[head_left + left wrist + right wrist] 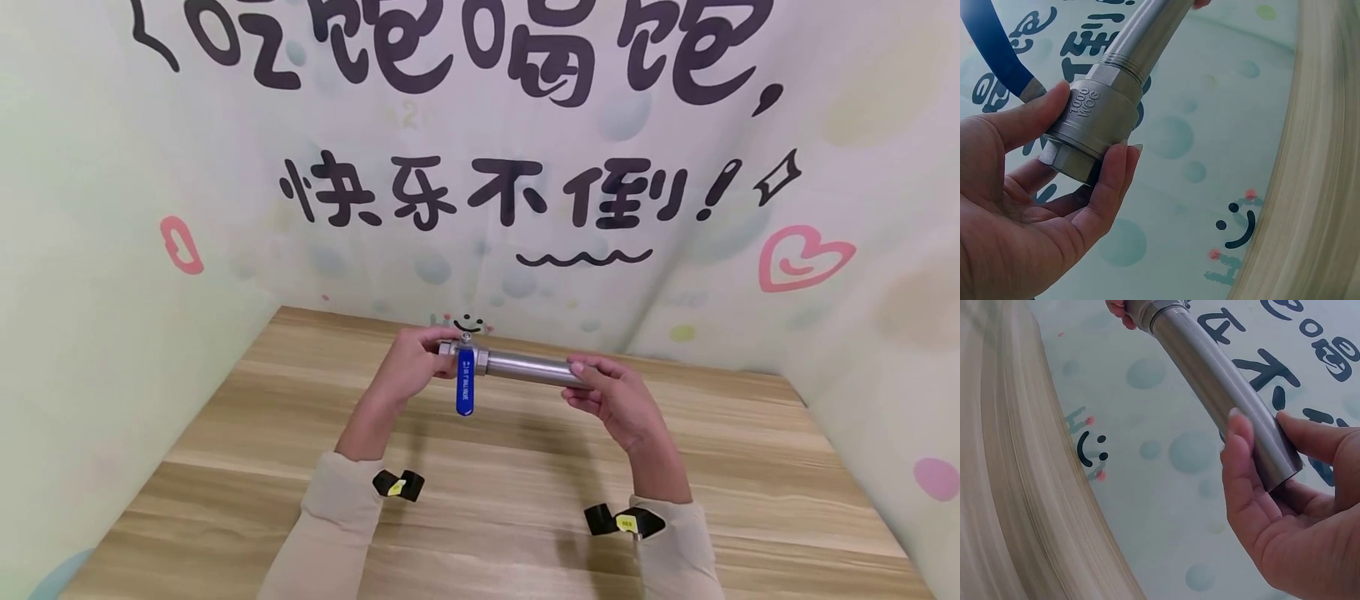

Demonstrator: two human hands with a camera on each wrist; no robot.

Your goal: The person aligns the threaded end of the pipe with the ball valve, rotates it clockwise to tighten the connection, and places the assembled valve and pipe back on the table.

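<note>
Between both hands a ball valve with a steel pipe joined to it is held up over the table. My left hand grips the valve body at its hex end, thumb on one side and fingers on the other. The valve's blue lever handle points down toward me in the head view. At the pipe's free end my right hand pinches the tube between thumb and fingers. In the left wrist view, threads show where the pipe enters the valve. The right wrist view shows the pipe's cut end.
A wood-grain table lies below the hands. Behind it hangs a pale printed backdrop with dark lettering, close to the table's far edge. Black wrist straps with yellow labels sit at the sleeve cuffs.
</note>
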